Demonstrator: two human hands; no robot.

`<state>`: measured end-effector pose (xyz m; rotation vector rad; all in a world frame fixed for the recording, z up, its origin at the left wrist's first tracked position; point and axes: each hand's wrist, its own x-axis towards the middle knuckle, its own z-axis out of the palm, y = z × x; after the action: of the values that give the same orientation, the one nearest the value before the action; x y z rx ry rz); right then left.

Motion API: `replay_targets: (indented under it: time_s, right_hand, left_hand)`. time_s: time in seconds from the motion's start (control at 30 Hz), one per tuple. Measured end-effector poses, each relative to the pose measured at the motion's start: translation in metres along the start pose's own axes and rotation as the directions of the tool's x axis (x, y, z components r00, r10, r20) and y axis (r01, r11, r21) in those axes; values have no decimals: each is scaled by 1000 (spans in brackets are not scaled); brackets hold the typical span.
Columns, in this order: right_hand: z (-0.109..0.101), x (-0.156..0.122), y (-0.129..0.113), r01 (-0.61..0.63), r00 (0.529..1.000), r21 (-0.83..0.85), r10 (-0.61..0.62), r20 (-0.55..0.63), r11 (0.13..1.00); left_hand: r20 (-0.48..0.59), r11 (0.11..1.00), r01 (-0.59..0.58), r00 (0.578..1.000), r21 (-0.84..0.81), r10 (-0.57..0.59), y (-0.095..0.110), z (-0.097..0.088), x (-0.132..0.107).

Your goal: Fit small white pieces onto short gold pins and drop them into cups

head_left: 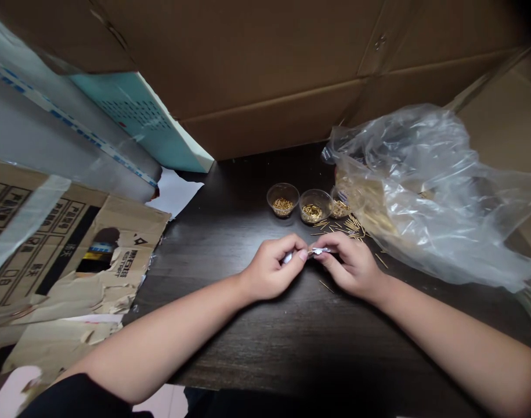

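Observation:
Over the middle of the dark table [230, 342], my two hands meet fingertip to fingertip. My left hand [276, 267] is closed on a thin brass-coloured pin [309, 252]; something white also shows in its fingers. Pinched in my right hand [350, 264] is a small white piece [321, 251] in line with the pin. Whether the two parts are joined I cannot tell. Just beyond lie several loose brass pins [354, 226], and one more pin [326, 286] rests nearer me.
Three clear cups, a left cup [283, 191], a middle cup [316, 197] and a right cup [340, 197], hold small brass pieces. A crumpled plastic bag [426, 191] covers the right side. Cardboard walls [265, 64] enclose the back; torn cardboard [130, 220] stands at left.

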<state>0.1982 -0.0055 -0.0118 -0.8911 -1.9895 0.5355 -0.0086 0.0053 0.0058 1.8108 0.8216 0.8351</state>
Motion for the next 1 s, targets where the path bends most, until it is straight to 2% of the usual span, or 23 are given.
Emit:
replay_targets:
  time_s: [0.27,0.5,0.77,1.0]
  right_hand:
    - [-1,2,0,-2,997,-71,8,79,997]
    - [2,1,1,7,998,-46,-4,66,999]
    - [4,0,-1,82,988,-360,-29,151,929]
    - [2,1,-2,71,976,-202,-26,215,977]
  left_hand:
    - [-1,993,20,1000,115,-20,-3,1,2]
    - [-2,979,31,999,201,-32,-6,2,0]
    - [41,976,24,999,217,-33,-8,-2,3]
    - [115,971,4,993,239,-32,-6,-5,5]
